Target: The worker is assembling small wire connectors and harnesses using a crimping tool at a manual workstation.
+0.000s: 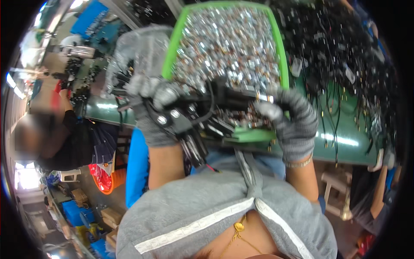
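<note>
At a green table (pixel 347 149), a green tray (pixel 282 60) at twelve o'clock, a co-worker (pixel 79 144) at nine, left hand (pixel 148 125) and right hand (pixel 301 121) (grey-gloved, fingers curled) grip a black assembly (pixel 183 124).

This is a workshop, of the factory assembly kind. A long green desk (pixel 326 152) carries a great heap of black cables (pixel 336 47) on the right, and a green bin (pixel 283 64) is filled with small shiny pieces (pixel 228 39) in bulk. The left hand (pixel 144 108) and right hand (pixel 298 125) wear grey knit work gloves. One co-worker (pixel 75 142) is at the left, and another's arm (pixel 378 190) shows at the right, near a plain stool (pixel 334 190). Cardboard boxes (pixel 111 216) and blue containers (pixel 77 212), probably crates though blurred, fill the lower left.
</note>
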The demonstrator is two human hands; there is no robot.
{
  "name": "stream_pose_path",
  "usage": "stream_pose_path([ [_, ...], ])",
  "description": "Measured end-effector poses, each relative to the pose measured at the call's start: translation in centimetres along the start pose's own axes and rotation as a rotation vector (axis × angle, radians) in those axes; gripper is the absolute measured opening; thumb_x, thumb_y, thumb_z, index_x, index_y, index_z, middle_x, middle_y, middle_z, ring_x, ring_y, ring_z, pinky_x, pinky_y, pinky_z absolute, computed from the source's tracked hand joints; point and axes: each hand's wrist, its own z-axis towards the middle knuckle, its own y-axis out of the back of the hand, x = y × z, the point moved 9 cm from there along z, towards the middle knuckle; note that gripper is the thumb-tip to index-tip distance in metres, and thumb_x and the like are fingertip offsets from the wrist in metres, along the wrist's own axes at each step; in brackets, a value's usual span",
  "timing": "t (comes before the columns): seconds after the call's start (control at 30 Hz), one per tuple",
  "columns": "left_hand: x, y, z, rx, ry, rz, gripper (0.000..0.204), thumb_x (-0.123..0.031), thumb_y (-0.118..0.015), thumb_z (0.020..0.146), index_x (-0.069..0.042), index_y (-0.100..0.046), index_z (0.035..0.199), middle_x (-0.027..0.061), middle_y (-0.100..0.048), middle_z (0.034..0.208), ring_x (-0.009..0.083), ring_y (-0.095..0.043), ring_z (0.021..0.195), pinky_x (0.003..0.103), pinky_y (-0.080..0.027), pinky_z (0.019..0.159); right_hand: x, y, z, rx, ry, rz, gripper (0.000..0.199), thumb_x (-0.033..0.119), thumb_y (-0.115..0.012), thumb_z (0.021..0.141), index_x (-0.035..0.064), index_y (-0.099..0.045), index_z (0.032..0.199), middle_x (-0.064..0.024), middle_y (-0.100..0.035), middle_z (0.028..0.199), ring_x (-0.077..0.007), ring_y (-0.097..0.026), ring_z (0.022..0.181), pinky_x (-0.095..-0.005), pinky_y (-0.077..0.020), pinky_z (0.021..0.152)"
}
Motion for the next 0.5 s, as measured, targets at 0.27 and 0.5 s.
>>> stream_pose_path([
  [0.27,2.2,-0.6,-0.9,-0.059,0.044,0.000,0.025,-0.024,-0.059,0.090,-0.014,-0.048,0.070,-0.0044,-0.045,0.063,0.0070,-0.038,0.045,0.025,-0.040,0.047,-1.8,0.8,-0.1,0.074,-0.241,-0.148,0.028,0.021,-0.069,0.085,0.0021,-0.060,0.067,-0.0057,-0.054,0.057,-0.0127,-0.048,0.053,-0.0293,-0.0406,0.052],
  [0.5,1.9,-0.7,-0.8,-0.021,0.045,-0.078,0.029,-0.019,-0.054,0.092,-0.009,-0.052,0.064,-0.0007,-0.052,0.065,0.0099,-0.045,0.045,0.028,-0.045,0.049,-2.8,-0.7,-0.3,0.042,-0.325,0.416,0.019,0.016,-0.073,0.081,0.0051,-0.058,0.088,-0.0037,-0.061,0.075,-0.0112,-0.057,0.063,-0.0240,-0.0463,0.055],
])
